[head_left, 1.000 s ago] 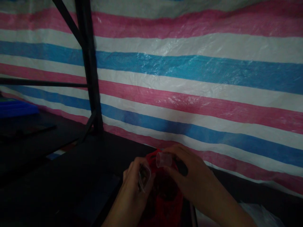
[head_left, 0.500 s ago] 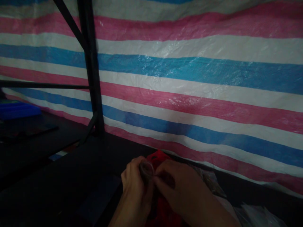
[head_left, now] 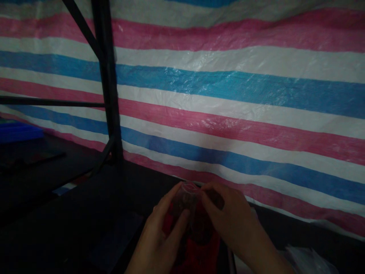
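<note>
Since half a second ago I see both hands have lifted slightly and spread apart. My left hand (head_left: 161, 236) curls thumb and fingers round a small clear plastic piece (head_left: 186, 194); my right hand (head_left: 228, 220) pinches its far side, fingers bent. Beneath them lies a red object (head_left: 199, 247) on the dark table (head_left: 85, 228). Behind stands a black frame post (head_left: 110, 87) against the striped tarpaulin (head_left: 242, 95).

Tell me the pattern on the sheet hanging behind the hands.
Horizontal pink, white and blue stripes on the woven plastic tarp, seen in the head view.
</note>
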`<action>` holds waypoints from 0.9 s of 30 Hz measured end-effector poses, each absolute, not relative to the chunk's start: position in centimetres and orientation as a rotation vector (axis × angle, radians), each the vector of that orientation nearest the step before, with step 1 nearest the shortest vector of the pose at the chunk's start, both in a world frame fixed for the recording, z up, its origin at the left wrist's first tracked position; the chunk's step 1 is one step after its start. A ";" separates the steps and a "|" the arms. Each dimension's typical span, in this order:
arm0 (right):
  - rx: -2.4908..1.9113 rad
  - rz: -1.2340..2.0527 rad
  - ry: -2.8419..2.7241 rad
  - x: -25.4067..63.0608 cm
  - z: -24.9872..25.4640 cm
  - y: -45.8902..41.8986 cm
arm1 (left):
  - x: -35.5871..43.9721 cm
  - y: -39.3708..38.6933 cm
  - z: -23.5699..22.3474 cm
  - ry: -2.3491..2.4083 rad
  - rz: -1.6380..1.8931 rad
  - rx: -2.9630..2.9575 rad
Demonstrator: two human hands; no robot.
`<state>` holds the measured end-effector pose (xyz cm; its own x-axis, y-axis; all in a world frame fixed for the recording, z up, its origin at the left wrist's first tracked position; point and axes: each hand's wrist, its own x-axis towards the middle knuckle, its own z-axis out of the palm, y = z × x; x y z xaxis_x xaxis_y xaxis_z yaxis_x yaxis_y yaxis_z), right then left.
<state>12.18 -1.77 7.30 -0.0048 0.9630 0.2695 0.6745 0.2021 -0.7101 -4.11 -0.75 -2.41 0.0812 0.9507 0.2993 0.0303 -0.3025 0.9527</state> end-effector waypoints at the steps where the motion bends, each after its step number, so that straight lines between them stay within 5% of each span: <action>1: -1.521 0.530 -1.729 12.2 7.4 -1.8 | -4.0 -0.8 -2.1 0.954 1.335 1.377; 10: -1.454 0.813 -1.668 13.5 6.7 -1.7 | -2.5 -1.8 -0.2 0.861 1.173 0.831; 27: -1.623 0.820 -1.893 13.0 3.2 -0.2 | -1.3 -5.7 -5.1 1.001 0.951 0.831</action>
<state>12.97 -0.16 3.15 -0.1544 0.9880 -0.0047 0.6794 0.1027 -0.7266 -1.32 -5.74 -5.06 0.2356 0.9230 -0.3042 -0.2565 0.3610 0.8966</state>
